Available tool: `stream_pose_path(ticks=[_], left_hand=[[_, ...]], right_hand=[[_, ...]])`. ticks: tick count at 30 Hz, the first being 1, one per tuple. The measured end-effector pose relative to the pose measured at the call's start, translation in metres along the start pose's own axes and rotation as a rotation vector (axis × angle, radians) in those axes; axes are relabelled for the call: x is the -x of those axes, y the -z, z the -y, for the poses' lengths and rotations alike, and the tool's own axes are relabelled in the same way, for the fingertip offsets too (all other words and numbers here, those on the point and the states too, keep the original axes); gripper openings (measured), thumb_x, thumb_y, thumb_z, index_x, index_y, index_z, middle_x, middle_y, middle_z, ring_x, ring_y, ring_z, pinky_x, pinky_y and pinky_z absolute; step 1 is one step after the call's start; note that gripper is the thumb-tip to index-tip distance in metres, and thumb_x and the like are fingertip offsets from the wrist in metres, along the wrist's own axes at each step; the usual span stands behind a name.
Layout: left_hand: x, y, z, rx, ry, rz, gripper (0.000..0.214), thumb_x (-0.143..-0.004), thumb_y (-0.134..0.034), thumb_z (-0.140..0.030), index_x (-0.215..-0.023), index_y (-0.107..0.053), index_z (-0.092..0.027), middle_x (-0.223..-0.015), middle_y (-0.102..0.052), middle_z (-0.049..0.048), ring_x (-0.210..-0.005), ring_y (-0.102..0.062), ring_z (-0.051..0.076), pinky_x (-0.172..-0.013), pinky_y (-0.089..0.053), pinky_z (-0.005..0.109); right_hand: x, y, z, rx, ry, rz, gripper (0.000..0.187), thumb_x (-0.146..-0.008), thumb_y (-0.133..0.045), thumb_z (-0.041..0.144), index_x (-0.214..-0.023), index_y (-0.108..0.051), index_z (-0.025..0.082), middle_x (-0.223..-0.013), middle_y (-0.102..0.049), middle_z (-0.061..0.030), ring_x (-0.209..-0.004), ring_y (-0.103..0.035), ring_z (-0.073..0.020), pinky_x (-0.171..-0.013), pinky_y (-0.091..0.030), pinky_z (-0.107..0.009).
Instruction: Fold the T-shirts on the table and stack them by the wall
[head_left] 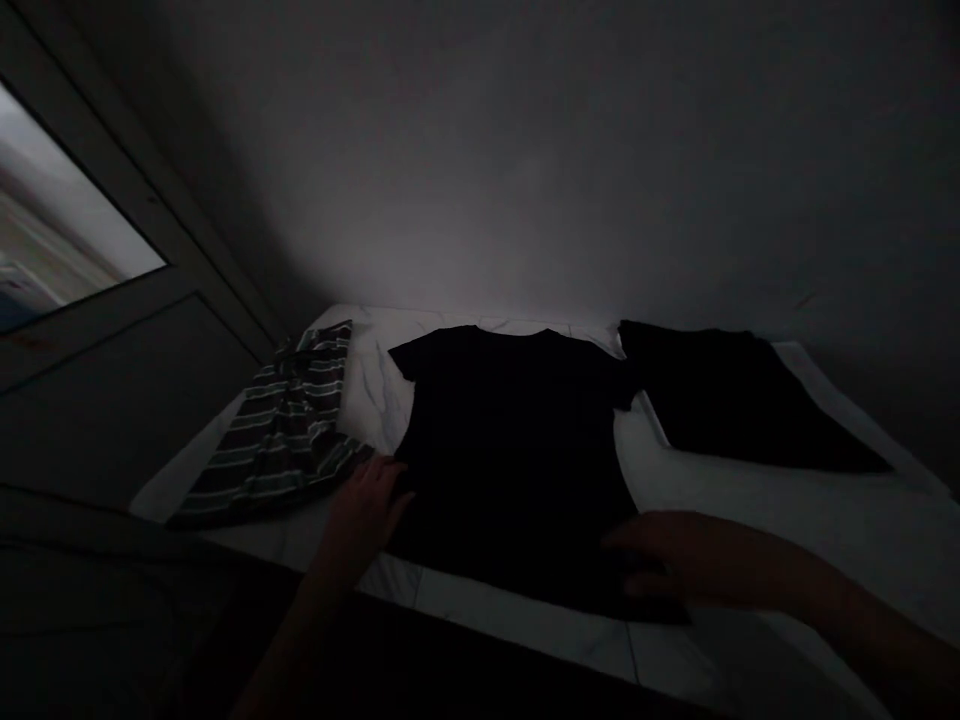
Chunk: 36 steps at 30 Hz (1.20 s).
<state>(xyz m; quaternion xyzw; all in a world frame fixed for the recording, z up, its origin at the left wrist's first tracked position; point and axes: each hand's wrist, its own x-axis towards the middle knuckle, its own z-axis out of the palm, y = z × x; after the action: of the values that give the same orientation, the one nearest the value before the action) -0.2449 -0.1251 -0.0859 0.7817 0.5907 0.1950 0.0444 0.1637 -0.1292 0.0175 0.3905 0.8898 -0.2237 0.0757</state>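
Note:
A black short-sleeved T-shirt [510,460] lies flat and spread out on a white bedsheet [757,520], its collar toward the wall. My left hand [364,525] rests at the shirt's left side, its fingers apart and touching the edge of the cloth. My right hand [660,560] lies over the lower right part of the shirt, fingers extended and nothing visibly gripped. Just left of the shirt is a crumpled grey-and-white striped garment [281,440], close to my left hand. The dim light hides the shirt's folds.
A black folded cloth [739,400] lies on the sheet to the right of the shirt. A plain grey wall [525,170] rises behind the bed. At the left are a bright window [64,220] and a dark wall panel [127,400]. A dark bed edge [480,640] runs along the near side.

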Motion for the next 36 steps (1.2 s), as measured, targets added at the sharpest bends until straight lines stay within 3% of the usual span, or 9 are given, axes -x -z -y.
stream_pose_path(ticks=[2,4,8,14,19,25,28,33,36], left_hand=[[-0.005,-0.016,0.000,-0.021,0.040,-0.076,0.032,-0.093,-0.057,-0.033,-0.121,-0.062,-0.018,-0.128,-0.063,0.0131,-0.119,-0.059,0.028,-0.102,-0.049,0.045],[-0.006,-0.029,-0.004,-0.026,0.030,-0.110,0.039,-0.094,-0.057,-0.035,-0.128,-0.059,-0.018,-0.140,-0.055,0.0150,-0.130,-0.052,0.031,-0.107,-0.045,0.050],[0.000,-0.047,-0.020,0.018,-0.100,-0.082,0.055,-0.094,-0.058,-0.038,-0.145,-0.045,-0.025,-0.160,-0.033,0.0119,-0.147,-0.031,0.032,-0.115,-0.035,0.055],[0.010,-0.059,-0.031,0.085,-0.171,0.042,0.073,-0.092,-0.061,-0.047,-0.156,-0.027,-0.034,-0.166,-0.019,0.0074,-0.151,-0.021,0.032,-0.119,-0.026,0.056],[0.011,-0.052,-0.033,0.151,-0.173,0.109,0.076,-0.090,-0.064,-0.045,-0.156,-0.026,-0.036,-0.166,-0.017,0.0071,-0.151,-0.020,0.035,-0.119,-0.023,0.062],[0.015,-0.051,-0.034,0.185,-0.216,0.078,0.076,-0.090,-0.063,-0.047,-0.156,-0.025,-0.040,-0.167,-0.015,0.0031,-0.152,-0.018,0.036,-0.119,-0.019,0.066],[0.014,-0.051,-0.034,0.192,-0.225,0.099,0.080,-0.087,-0.069,-0.044,-0.155,-0.026,-0.041,-0.166,-0.018,0.0031,-0.151,-0.020,0.037,-0.117,-0.022,0.069],[0.012,-0.047,-0.035,0.225,-0.229,0.109,0.075,-0.086,-0.070,-0.043,-0.152,-0.034,-0.039,-0.164,-0.026,0.0049,-0.148,-0.026,0.040,-0.112,-0.029,0.072],[0.012,-0.045,-0.034,0.248,-0.178,0.062,0.058,-0.088,-0.069,-0.038,-0.143,-0.049,-0.032,-0.158,-0.039,0.0070,-0.142,-0.039,0.035,-0.111,-0.040,0.062]], right_hand=[[-0.055,0.029,0.000,-0.054,0.084,0.147,0.027,-0.091,-0.060,0.031,-0.115,-0.073,0.027,-0.101,-0.078,-0.0019,-0.084,-0.074,-0.0174,-0.068,-0.057,-0.025],[-0.123,0.048,0.004,-0.048,0.140,0.152,0.029,-0.095,-0.054,0.030,-0.118,-0.072,0.025,-0.112,-0.076,-0.0025,-0.099,-0.072,-0.0173,-0.086,-0.056,-0.027],[-0.259,0.052,0.011,0.022,0.137,-0.178,0.037,-0.098,-0.047,0.022,-0.130,-0.064,0.019,-0.135,-0.064,-0.0094,-0.126,-0.058,-0.0206,-0.110,-0.043,-0.037],[-0.380,0.042,0.013,0.046,0.021,-0.335,0.038,-0.084,-0.074,0.032,-0.118,-0.067,0.018,-0.121,-0.067,-0.0120,-0.107,-0.065,-0.0237,-0.090,-0.052,-0.036],[-0.419,0.039,0.013,-0.024,-0.043,-0.330,0.014,-0.074,-0.079,0.016,-0.082,-0.067,0.019,-0.087,-0.071,-0.0031,-0.085,-0.068,-0.0186,-0.078,-0.051,-0.028],[-0.426,0.026,0.006,-0.161,-0.123,-0.431,0.003,-0.088,-0.065,0.018,-0.090,-0.064,0.019,-0.076,-0.069,0.0008,-0.056,-0.066,-0.0115,-0.062,-0.052,-0.024],[-0.428,0.026,0.002,-0.229,-0.141,-0.442,0.002,-0.090,-0.064,0.018,-0.091,-0.063,0.019,-0.074,-0.069,0.0015,-0.061,-0.070,-0.0117,-0.062,-0.053,-0.021],[-0.441,0.044,-0.004,-0.270,-0.166,-0.330,0.011,-0.091,-0.065,0.025,-0.083,-0.066,0.018,-0.070,-0.071,-0.0004,-0.053,-0.068,-0.0126,-0.054,-0.054,-0.022],[-0.454,0.059,-0.008,-0.219,-0.209,-0.349,0.020,-0.097,-0.056,0.030,-0.088,-0.068,0.017,-0.075,-0.072,-0.0045,-0.056,-0.068,-0.0146,-0.058,-0.055,-0.026]])
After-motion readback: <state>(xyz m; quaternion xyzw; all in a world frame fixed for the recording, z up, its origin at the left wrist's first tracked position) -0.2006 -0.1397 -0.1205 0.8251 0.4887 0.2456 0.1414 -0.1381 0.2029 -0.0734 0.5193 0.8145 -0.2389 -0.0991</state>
